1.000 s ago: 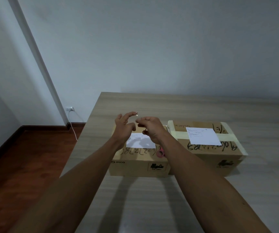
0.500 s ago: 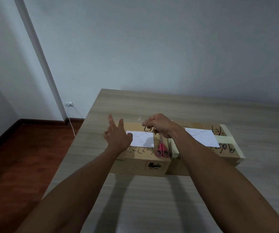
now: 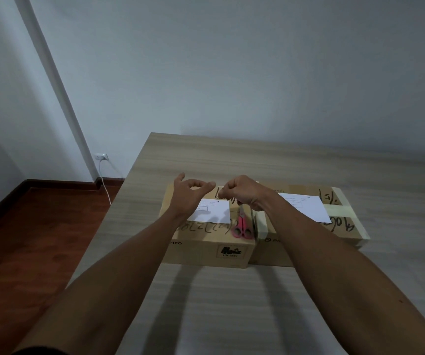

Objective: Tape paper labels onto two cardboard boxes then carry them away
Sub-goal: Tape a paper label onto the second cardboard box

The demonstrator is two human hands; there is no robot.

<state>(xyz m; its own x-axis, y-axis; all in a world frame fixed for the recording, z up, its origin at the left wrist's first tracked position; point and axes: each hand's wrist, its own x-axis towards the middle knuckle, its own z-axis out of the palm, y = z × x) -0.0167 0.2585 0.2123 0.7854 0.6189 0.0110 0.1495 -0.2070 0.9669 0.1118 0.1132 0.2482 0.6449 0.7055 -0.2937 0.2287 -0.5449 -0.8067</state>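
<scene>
Hands: both are raised over the left box (image 3: 206,234), close together but not touching. A second ago they met in a pinch; half a second ago the left had dropped away with fingers spread; now it is back up beside the right.
Left hand (image 3: 189,194): thumb and forefinger curl toward each other in a ring; whether they pinch anything cannot be told.
Right hand (image 3: 244,192): fingers curled tight as if pinching something small. It may be a strip of clear tape stretched toward the left hand, but the view is too dim to be sure.
Left label (image 3: 211,212): white sheet lying flat on the left box's top, partly under the left wrist, with no tape visible on it.
Right box (image 3: 308,242): touching the left box; its label (image 3: 306,207) lies across a pale tape band.
Scissors (image 3: 242,226): pink-handled, lying on the left box just right of its label.
Table (image 3: 232,303): pale wood, carrying both boxes.
What the change means: the hands seem to be readying a strip for the left label, so taping is likely under way and carrying is not yet started.
Next: probably lowering the strip onto an edge of the label and pressing it flat.
</scene>
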